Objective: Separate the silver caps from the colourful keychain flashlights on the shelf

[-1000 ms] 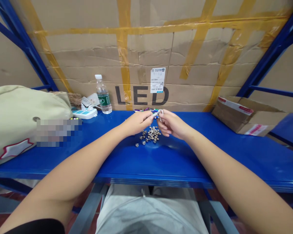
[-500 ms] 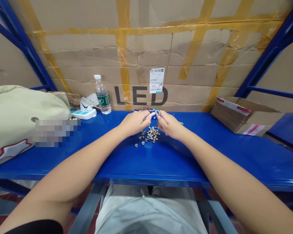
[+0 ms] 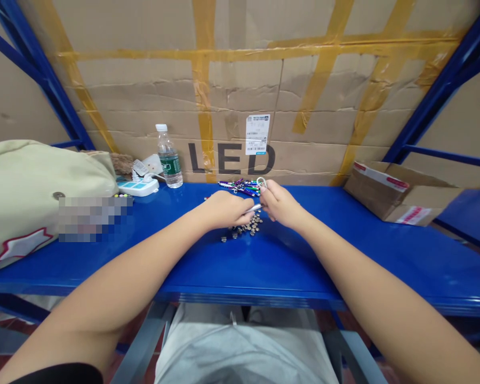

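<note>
My left hand and my right hand meet over a small pile of silver button cells on the blue shelf. The left hand pinches a thin silver pen-like tube, its tip reaching toward the right hand. My right hand is closed, with a small metal ring showing above its fingers. Just behind the hands lies a bunch of coloured little tubes.
A water bottle and a white power strip stand at the back left. A beige bag fills the left end. An open carton sits at the right. A taped cardboard wall marked LED closes the back.
Both hands have dropped lower and nearer the pile of cells. The silver tube now points down and right, and the coloured tubes behind the hands are uncovered.
</note>
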Demonstrator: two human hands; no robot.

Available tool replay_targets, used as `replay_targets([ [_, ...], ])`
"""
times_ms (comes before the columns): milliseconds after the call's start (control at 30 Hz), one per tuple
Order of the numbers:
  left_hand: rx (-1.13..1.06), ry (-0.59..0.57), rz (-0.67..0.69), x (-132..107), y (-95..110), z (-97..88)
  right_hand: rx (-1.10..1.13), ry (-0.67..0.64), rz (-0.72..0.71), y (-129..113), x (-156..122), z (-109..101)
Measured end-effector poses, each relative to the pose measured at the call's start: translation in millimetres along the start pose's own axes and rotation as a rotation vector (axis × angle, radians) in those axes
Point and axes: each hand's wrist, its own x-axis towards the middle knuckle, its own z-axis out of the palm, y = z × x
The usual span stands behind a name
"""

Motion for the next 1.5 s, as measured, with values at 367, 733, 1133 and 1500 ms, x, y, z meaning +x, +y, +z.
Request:
replay_targets([
  [367,-0.131,-0.108,-0.121,1,-17,-4.3,-0.592,-0.227,0.574,52,16,-66],
  [733,-0.083,0.057,-0.066,1,-16,4.9,0.496,-0.540,0.418,7,-2,-14],
  [1133,-0.253,0.108,-0.118,5,-17,10.2,0.450,-0.246,0.170,7,2,0],
  [1500,-0.243,0.090,-0.120,4,-20,7.5,0.308,-0.169,0.167,8,2,2],
])
